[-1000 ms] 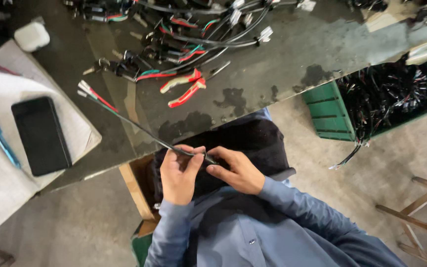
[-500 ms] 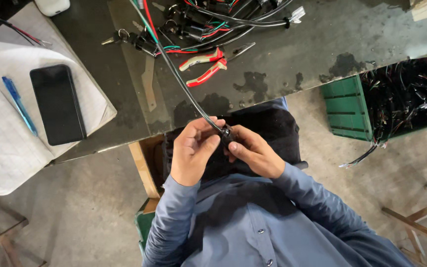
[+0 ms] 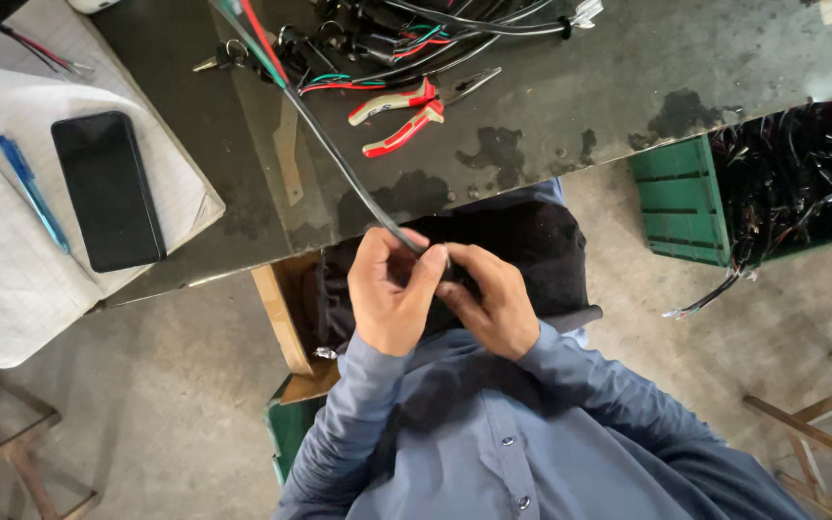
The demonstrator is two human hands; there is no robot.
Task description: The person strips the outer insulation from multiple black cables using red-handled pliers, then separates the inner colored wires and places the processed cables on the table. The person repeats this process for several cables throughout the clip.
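— Grip first: what do both hands hold?
— Left hand (image 3: pixel 392 294) and right hand (image 3: pixel 493 300) are both clenched on the near end of a black sheathed cable (image 3: pixel 339 169), fingertips meeting over the lap.
— Which way does it run?
— Its long axis climbs toward eleven o'clock across the dark surface (image 3: pixel 628 87), the left hand nearer that stretch.
— Anything else?
— Green crate (image 3: pixel 681 197) at three o'clock, black phone (image 3: pixel 108 188) at nine, red-handled pliers (image 3: pixel 402 120) at twelve.
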